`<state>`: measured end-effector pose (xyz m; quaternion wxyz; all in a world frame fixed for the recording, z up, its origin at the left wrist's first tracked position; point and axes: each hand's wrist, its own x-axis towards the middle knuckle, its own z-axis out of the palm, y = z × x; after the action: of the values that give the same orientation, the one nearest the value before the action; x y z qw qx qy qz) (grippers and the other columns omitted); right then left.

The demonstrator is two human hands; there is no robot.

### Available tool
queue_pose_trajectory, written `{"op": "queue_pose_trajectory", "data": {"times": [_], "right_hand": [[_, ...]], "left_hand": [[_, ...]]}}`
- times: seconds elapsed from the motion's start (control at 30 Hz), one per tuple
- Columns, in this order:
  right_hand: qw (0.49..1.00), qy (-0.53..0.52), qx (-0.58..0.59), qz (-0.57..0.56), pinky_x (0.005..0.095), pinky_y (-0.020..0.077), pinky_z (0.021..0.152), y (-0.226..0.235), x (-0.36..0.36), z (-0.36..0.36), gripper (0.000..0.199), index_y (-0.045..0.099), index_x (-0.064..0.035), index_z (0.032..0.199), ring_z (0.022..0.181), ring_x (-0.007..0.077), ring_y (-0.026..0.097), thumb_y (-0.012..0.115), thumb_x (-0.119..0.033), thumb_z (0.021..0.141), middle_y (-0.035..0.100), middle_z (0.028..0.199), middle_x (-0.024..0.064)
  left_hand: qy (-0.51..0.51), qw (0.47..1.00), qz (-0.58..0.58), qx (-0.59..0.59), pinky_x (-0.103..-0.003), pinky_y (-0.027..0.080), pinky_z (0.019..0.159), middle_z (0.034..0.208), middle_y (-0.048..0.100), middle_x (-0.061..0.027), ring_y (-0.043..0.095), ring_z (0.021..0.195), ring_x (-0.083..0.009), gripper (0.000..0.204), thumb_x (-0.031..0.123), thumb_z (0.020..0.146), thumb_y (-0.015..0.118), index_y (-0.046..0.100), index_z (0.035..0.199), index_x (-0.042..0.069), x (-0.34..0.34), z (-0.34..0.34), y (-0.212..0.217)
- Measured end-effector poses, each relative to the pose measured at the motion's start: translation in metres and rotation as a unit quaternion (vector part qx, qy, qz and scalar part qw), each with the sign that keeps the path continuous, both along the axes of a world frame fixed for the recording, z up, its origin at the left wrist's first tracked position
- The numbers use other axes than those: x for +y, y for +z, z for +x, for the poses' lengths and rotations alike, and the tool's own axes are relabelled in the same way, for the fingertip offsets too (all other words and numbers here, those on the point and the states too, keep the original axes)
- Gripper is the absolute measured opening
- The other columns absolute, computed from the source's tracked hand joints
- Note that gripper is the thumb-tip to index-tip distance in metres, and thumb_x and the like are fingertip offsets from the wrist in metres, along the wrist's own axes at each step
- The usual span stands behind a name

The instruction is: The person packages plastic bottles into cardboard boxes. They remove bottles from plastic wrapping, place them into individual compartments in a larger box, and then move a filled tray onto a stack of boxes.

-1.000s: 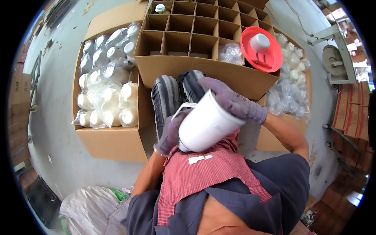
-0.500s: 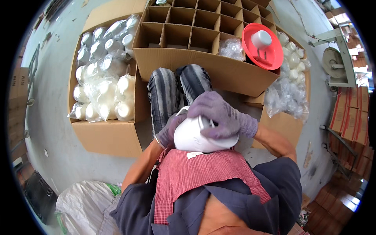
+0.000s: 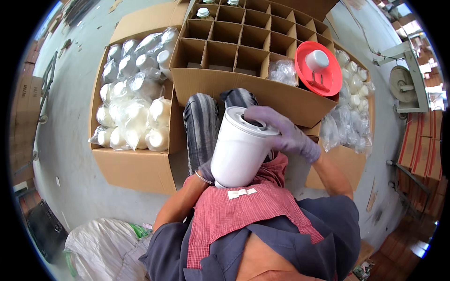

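Right hand (image 3: 283,131) is pinching upper rim of white container (image 3: 238,157), left hand (image 3: 206,169) touching its lower left, grip can't be told, divided carton (image 3: 286,100) sitting far.

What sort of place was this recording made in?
Most likely a warehouse or workshop floor. A large divided cardboard box stands before the person, an open carton of white items in clear plastic sits to the left, and brown boxes are stacked at the far right.

Right hand (image 3: 289,133) — gloved, curved, left hand (image 3: 206,170) part-hidden
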<state>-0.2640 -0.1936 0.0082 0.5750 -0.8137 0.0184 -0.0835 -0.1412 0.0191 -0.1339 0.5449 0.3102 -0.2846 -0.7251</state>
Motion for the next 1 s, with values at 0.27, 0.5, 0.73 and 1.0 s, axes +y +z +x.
{"op": "queue_pose_trajectory", "data": {"times": [0.27,0.5,0.73,1.0], "right_hand": [[0.962,-0.081,-0.154,-0.21,0.0402,0.045,0.088,0.033,0.024,-0.007,0.051,0.067,-0.0052,0.113,0.098,0.0278,0.057,0.069,-0.045,0.082,0.062,0.104,0.0098],[0.973,0.031,-0.121,-0.192,0.0395,0.0438,0.089,-0.013,0.043,0.036,0.041,0.068,-0.0055,0.109,0.096,0.0276,0.056,0.075,-0.03,0.077,0.061,0.097,0.0078],[0.964,-0.239,0.076,-0.09,0.0368,0.0386,0.103,-0.065,-0.036,-0.016,0.039,0.067,-0.0029,0.11,0.118,0.0277,0.052,0.057,-0.036,0.09,0.057,0.118,0.0129],[0.98,-0.08,-0.026,-0.183,0.0389,0.0433,0.098,-0.018,0.025,-0.003,0.045,0.062,-0.0035,0.118,0.114,0.0241,0.055,0.069,-0.032,0.084,0.06,0.116,0.0121]], "left_hand": [[0.334,0.805,0.052,-0.487,-0.03,0.046,0.095,0.12,0.061,-0.0088,0.057,0.108,-0.0163,0.038,0.013,0.098,0.052,0.049,0.132,-0.002,0.001,0.044,0.056],[0.279,0.95,0.011,-0.139,-0.03,0.042,0.1,0.121,0.061,-0.0135,0.057,0.113,-0.0201,0.046,0.031,0.104,0.034,0.054,0.126,-0.004,-0.036,0.077,0.091],[0.425,0.89,-0.003,-0.167,-0.034,0.038,0.106,0.124,0.059,-0.0149,0.054,0.118,-0.0242,0.039,0.018,0.1,0.04,0.052,0.128,-0.006,0.012,0.069,0.077],[0.327,0.855,-0.026,-0.402,-0.038,0.023,0.114,0.147,0.033,-0.0191,0.032,0.137,-0.03,0.087,0.024,0.077,0.07,0.025,0.146,-0.004,0.0,0.028,0.102]]}}
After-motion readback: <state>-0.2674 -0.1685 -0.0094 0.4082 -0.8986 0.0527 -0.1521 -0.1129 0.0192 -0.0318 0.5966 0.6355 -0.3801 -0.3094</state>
